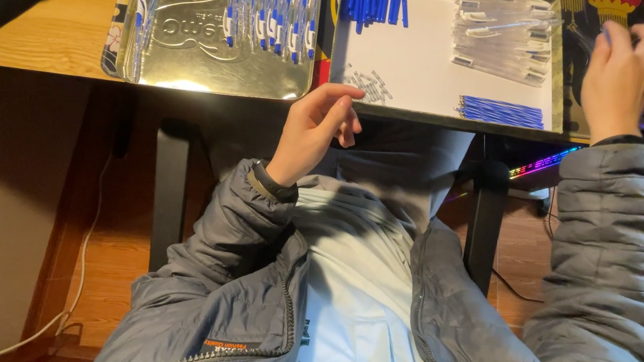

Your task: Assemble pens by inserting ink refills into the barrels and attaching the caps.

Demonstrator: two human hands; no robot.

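Left hand (315,124) lifted at the near edge of the wooden desk (27,31), fingers loosely curled, holding nothing. Right hand (618,77) up past the right side of the white tray (428,112), fingertips pinched on a small blue piece (607,31). In the white tray: blue pen parts (376,2), clear pen tubes (504,38), blue refills (502,112), tiny springs (370,85). In the shiny metal tray (185,69) to the left: finished blue-and-white pens (272,5) in a row. Grey puffy jacket (600,277) below.

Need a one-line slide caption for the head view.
Seated person's left hand near white parts tray; right hand raised beside it; assembled pens fill metal tray.
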